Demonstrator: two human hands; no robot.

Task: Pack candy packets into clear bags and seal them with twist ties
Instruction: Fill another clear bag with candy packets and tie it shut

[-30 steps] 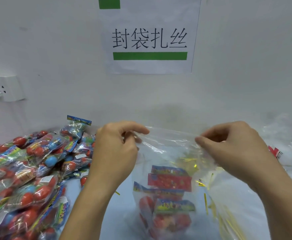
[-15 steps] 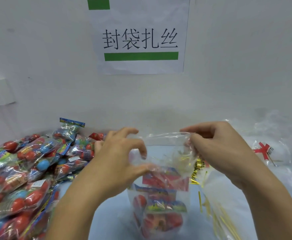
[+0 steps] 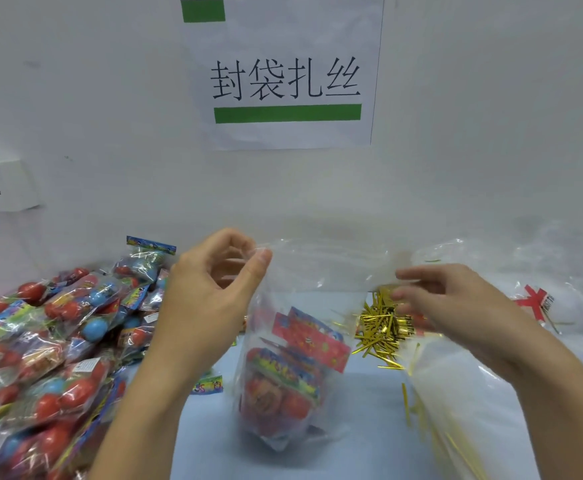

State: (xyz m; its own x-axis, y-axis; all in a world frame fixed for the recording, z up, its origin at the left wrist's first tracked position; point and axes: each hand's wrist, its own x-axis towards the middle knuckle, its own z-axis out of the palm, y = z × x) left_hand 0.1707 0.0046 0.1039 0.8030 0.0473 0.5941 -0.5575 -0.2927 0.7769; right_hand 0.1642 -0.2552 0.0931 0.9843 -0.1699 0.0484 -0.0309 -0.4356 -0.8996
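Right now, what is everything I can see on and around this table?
clear bag: one, see-through, centre, upright, candy packets inside.
candy packets in bag: several, red and blue.
loose candy packets: a large pile, red and blue balls, left.
twist ties: a heap, gold, right of the bag.
empty clear bags: a stack, see-through, right.
paper sign: one, white with green bars and black characters, on the wall.
wall socket: one, white, left wall.
table: one, pale blue.
left hand: pinches the bag's top left corner.
right hand: blurred, fingers extended by the bag's right edge.
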